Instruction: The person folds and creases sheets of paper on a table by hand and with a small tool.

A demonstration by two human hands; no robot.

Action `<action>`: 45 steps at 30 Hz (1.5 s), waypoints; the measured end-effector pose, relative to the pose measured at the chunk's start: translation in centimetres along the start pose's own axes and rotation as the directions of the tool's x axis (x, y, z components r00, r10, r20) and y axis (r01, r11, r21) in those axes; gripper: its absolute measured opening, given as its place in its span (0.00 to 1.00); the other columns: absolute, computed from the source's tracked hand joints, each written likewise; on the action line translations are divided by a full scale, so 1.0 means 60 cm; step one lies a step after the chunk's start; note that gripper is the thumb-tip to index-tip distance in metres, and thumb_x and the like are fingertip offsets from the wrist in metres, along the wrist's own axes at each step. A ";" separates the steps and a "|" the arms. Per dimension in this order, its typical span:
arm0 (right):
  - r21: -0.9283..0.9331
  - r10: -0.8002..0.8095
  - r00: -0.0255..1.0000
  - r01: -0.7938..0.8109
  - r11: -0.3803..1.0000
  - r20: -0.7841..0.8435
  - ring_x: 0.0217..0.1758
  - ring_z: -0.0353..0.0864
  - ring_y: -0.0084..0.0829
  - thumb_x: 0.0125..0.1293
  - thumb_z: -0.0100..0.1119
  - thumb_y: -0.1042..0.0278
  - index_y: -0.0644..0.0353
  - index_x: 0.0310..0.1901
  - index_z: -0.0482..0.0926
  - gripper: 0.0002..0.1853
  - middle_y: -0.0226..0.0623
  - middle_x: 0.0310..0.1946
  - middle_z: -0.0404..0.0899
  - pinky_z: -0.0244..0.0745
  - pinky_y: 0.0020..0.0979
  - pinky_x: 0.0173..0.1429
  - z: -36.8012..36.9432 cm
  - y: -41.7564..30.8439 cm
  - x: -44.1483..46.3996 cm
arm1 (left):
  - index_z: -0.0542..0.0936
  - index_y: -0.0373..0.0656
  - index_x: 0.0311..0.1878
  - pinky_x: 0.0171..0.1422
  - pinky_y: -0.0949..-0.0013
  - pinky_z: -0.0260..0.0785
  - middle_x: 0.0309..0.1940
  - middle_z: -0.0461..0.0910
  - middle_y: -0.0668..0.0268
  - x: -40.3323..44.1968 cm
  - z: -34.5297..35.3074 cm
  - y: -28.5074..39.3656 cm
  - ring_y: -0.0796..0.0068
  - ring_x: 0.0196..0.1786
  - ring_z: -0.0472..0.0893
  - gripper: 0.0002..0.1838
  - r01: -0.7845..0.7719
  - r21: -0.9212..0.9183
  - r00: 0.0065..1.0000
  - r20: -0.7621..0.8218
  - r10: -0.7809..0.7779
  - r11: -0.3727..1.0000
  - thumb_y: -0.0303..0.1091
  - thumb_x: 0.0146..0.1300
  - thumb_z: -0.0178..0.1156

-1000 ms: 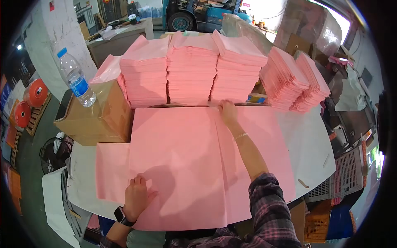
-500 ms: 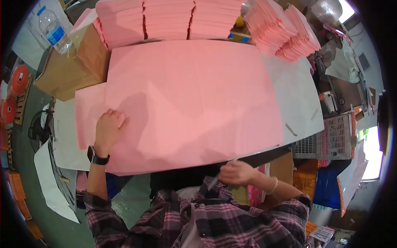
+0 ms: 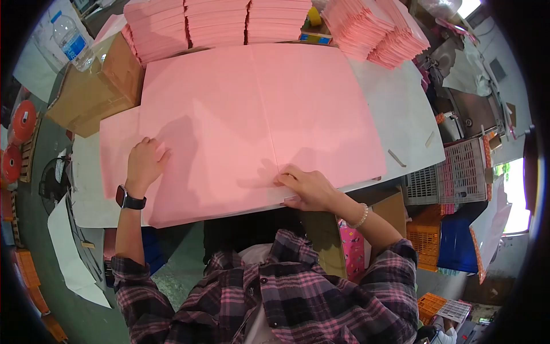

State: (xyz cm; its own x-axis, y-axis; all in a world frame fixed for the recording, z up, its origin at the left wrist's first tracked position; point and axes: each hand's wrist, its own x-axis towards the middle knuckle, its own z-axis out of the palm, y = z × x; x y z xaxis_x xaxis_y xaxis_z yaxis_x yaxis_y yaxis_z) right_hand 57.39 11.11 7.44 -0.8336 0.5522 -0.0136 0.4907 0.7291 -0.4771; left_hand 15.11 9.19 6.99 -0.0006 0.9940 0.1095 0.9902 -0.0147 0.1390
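Note:
A large pink sheet point(image 3: 229, 114) covers most of the table in front of me, with a straight crease running from its far edge toward the near one. My left hand point(image 3: 145, 163), a dark watch on its wrist, rests on the sheet's left part. Its fingers are curled, and whatever lies between them and the thumb is hidden. At the near edge my right hand point(image 3: 306, 188) has its fingertips on the sheet by the crease and its thumb lower down. A thin pale strip point(image 3: 285, 200) shows by that thumb, mostly covered by the hand.
Stacks of pink sheets point(image 3: 215, 23) line the far edge, with more piles point(image 3: 372, 28) at the far right. A cardboard box point(image 3: 100, 89) stands left, a water bottle point(image 3: 71, 37) on it. Small strips point(image 3: 396, 158) lie on the white tabletop point(image 3: 409, 126). Plastic crates point(image 3: 447, 172) stand right.
My right hand has risen from below the table edge onto the near edge of the pink sheet, bringing the pale strip. The left hand stays in place. The view has shifted slightly.

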 end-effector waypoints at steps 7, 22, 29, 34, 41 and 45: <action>0.072 -0.074 0.996 0.078 0.994 -0.053 0.41 0.83 0.39 0.52 0.67 0.66 0.52 0.48 0.79 0.19 0.29 0.47 0.77 0.79 0.39 0.39 0.019 0.030 -0.010 | 0.80 0.36 0.46 0.50 0.55 0.74 0.42 0.79 0.52 0.001 -0.006 0.009 0.51 0.46 0.80 0.20 0.026 0.006 0.997 0.069 -0.026 1.000 0.43 0.59 0.64; 0.912 0.288 0.956 -0.064 0.406 -0.061 0.26 0.70 0.14 0.64 0.63 0.71 0.57 0.41 0.80 0.05 0.23 0.25 0.73 0.60 0.19 0.26 -0.203 -0.002 -0.039 | 0.70 0.39 0.67 0.77 0.52 0.54 0.69 0.69 0.58 -0.089 0.017 0.009 0.56 0.72 0.65 0.32 0.185 -0.939 0.744 0.326 0.583 0.290 0.55 0.71 0.51; 0.972 0.638 0.770 -0.150 0.183 -0.002 0.23 0.63 0.11 0.68 0.59 0.56 0.56 0.46 0.78 0.13 0.20 0.29 0.74 0.54 0.17 0.22 -0.192 0.186 0.114 | 0.61 0.35 0.72 0.69 0.62 0.66 0.63 0.75 0.58 -0.051 0.107 -0.054 0.65 0.66 0.72 0.34 0.435 -0.619 0.890 0.407 0.206 -0.654 0.51 0.74 0.51; 0.793 0.346 0.938 -0.187 0.579 -0.031 0.23 0.76 0.16 0.67 0.60 0.48 0.60 0.40 0.82 0.20 0.29 0.30 0.82 0.58 0.17 0.22 -0.055 0.185 0.002 | 0.69 0.36 0.67 0.62 0.71 0.70 0.55 0.79 0.65 -0.034 0.065 -0.022 0.75 0.57 0.77 0.23 0.508 -0.829 0.850 0.527 0.020 0.233 0.33 0.71 0.55; 0.839 0.688 0.725 -0.397 0.372 0.037 0.30 0.84 0.26 0.67 0.64 0.65 0.70 0.40 0.81 0.13 0.39 0.33 0.84 0.74 0.24 0.29 -0.003 0.096 -0.021 | 0.73 0.35 0.62 0.61 0.73 0.69 0.53 0.79 0.69 -0.015 0.048 0.017 0.80 0.55 0.76 0.20 0.453 -0.851 0.875 0.481 0.046 0.267 0.24 0.68 0.56; 0.881 0.727 0.687 -0.353 0.315 0.015 0.33 0.85 0.29 0.68 0.63 0.70 0.74 0.43 0.79 0.12 0.42 0.34 0.84 0.81 0.28 0.34 -0.018 0.084 -0.013 | 0.73 0.34 0.62 0.56 0.75 0.70 0.50 0.79 0.70 -0.020 0.069 0.014 0.82 0.51 0.77 0.19 0.283 -0.911 0.957 0.290 -0.021 0.301 0.24 0.68 0.56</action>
State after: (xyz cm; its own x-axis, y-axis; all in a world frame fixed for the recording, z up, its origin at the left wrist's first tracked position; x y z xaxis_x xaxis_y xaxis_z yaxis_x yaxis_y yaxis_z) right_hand 60.78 14.75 5.99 -0.2200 0.9028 -0.3695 0.2255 -0.3214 -0.9197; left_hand 16.54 8.45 2.88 0.0189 0.9829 -0.1834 0.1706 0.1776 0.9692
